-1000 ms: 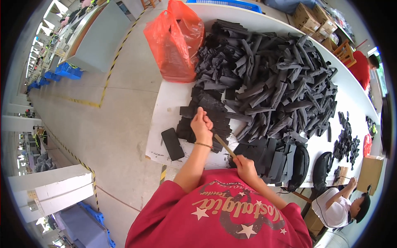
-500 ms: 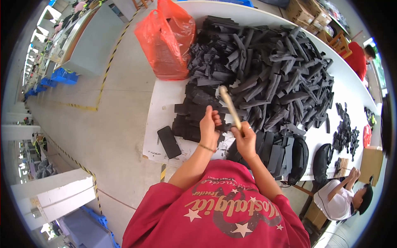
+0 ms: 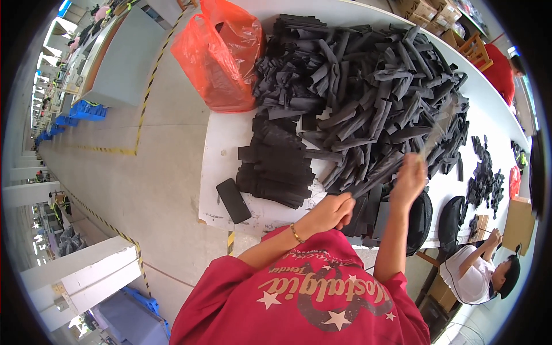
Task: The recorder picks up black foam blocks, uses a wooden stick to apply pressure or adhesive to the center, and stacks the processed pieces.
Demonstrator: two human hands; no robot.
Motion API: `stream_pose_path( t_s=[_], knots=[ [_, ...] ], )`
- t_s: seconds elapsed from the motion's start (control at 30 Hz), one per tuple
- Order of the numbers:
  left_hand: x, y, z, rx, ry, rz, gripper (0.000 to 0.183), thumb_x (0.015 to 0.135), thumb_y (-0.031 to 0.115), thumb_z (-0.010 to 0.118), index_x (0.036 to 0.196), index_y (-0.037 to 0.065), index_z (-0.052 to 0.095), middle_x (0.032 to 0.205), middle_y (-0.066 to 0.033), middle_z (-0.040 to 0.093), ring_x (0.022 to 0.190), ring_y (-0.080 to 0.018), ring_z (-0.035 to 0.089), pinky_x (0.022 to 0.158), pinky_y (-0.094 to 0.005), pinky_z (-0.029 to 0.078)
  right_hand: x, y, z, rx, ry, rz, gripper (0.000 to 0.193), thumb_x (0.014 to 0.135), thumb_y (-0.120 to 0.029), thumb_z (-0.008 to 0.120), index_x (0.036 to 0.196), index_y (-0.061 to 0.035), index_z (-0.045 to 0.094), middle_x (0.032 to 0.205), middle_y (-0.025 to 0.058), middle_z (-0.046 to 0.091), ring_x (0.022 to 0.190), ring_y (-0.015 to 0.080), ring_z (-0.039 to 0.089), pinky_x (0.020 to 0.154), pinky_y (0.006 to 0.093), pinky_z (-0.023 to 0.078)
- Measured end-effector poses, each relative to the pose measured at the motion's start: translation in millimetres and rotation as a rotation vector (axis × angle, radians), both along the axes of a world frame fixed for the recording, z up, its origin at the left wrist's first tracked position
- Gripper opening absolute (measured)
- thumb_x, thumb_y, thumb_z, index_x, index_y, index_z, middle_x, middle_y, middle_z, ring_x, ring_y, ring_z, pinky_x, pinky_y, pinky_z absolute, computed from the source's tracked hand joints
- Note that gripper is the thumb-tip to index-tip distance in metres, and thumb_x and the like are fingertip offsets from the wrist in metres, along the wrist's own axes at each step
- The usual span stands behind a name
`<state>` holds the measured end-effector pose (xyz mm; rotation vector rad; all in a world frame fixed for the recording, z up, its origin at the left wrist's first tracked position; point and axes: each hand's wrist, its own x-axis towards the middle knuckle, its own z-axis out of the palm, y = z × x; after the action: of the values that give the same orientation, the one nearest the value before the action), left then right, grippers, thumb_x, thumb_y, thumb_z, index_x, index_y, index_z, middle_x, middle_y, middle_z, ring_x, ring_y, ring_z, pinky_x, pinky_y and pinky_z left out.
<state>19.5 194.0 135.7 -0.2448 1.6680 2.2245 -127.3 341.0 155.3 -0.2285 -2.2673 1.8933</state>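
1. At the far left of the frame, blue crates stand on the floor, beyond a black-and-yellow line.
2. At upper left of centre, an orange-red plastic bag sits on the corner of the white bench.
3. Below it, a black phone lies near the bench's edge, just beside a layered stack of flat black pieces.
4. At centre, the left hand (a thin band circles its wrist) has its fingers curled together, pinching the lower end of a black strip.
5. The strip slants up and right against a big heap of rolled black pieces, which fills the upper middle of the bench.
6. Right of centre, the right hand is raised, fingers wrapped around a pale stick, blurred and pointing to the upper right.
7. Farther right lie two rounded black items and a loose scatter of small black scraps.
8. At lower right, a co-worker in a white top sits by the bench.
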Motion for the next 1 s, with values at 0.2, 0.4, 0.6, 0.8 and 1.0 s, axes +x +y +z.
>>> stream_pose_path(
  t_s=[0.2,0.4,0.6,0.8,1.0],
  knots=[
    [-14.1,-84.4,-80.8,-0.998,0.229,0.441,0.012,0.087,0.016,0.062,0.09,0.004,0.062,0.075,-0.0081,0.057,0.069,-0.021,0.058,0.064,-0.032,0.048,-125.8,85.4,24.3,0.513,0.211,-0.152,0.029,0.097,-0.03,0.055,0.107,-0.0031,0.06,0.067,-0.0017,0.05,0.057,0.0069,0.044,0.051,0.0229,0.036],
    [-52.5,-161.8,-150.6,-1.26,0.334,0.111,0.011,0.077,0.019,0.07,0.085,0.011,0.07,0.088,-0.0052,0.057,0.09,-0.0267,0.051,0.081,-0.0357,0.044,-68.6,52.1,-20.7,0.691,0.191,0.378,0.024,0.095,-0.015,0.054,0.116,-0.0046,0.059,0.078,0.0033,0.059,0.069,0.0131,0.054,0.061,0.0285,0.045],
    [-51.9,-176.8,-124.2,-1.037,0.346,0.209,0.009,0.077,0.019,0.071,0.083,0.011,0.071,0.088,-0.0035,0.058,0.089,-0.0264,0.05,0.084,-0.0356,0.042,10.4,19.8,-44.7,0.795,0.221,0.87,0.016,0.087,-0.013,0.062,0.101,-0.0077,0.066,0.077,0.0113,0.064,0.069,0.0292,0.064,0.059,0.038,0.05],
    [-43.0,-171.4,-98.4,-1.031,0.398,0.151,0.011,0.077,0.021,0.071,0.084,0.012,0.071,0.089,-0.0024,0.058,0.094,-0.0246,0.049,0.087,-0.0353,0.041,24.5,6.2,-66.1,0.84,0.302,0.939,0.015,0.088,-0.016,0.061,0.101,-0.0101,0.065,0.073,0.0079,0.062,0.066,0.0269,0.063,0.056,0.0384,0.05],
    [-33.6,-105.9,-45.9,-1.175,0.631,0.162,0.01,0.073,0.023,0.073,0.081,0.017,0.071,0.111,-0.002,0.056,0.114,-0.0298,0.047,0.096,-0.0406,0.035,50.3,-39.1,-73.2,0.611,0.112,0.939,0.021,0.089,-0.017,0.061,0.107,-0.0062,0.063,0.08,0.017,0.066,0.075,0.032,0.066,0.059,0.0404,0.05]
  ],
)
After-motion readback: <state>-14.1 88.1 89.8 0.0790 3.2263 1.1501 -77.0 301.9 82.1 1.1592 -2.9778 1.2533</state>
